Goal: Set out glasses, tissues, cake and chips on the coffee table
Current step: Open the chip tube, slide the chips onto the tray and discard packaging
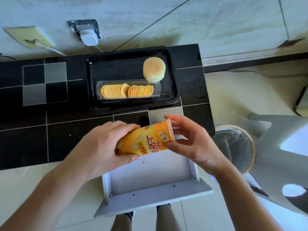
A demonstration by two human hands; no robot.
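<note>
A yellow chips can (146,139) lies on its side above the near edge of the black coffee table (33,114). My left hand (106,144) grips its base end. My right hand (188,140) curls loosely round its open top end, fingers touching the rim. Farther back a black tray (98,67) holds a clear plastic insert (156,90) filled with stacked chips (126,91). A round pale cake (154,69) sits in the tray's right part, behind the insert. No glasses or tissues are in view.
A white open drawer (150,177) sticks out below the table, under my hands. A round bin with a plastic liner (236,147) stands at the right. A white plug (88,37) sits in a wall socket behind the table. My legs show at the bottom.
</note>
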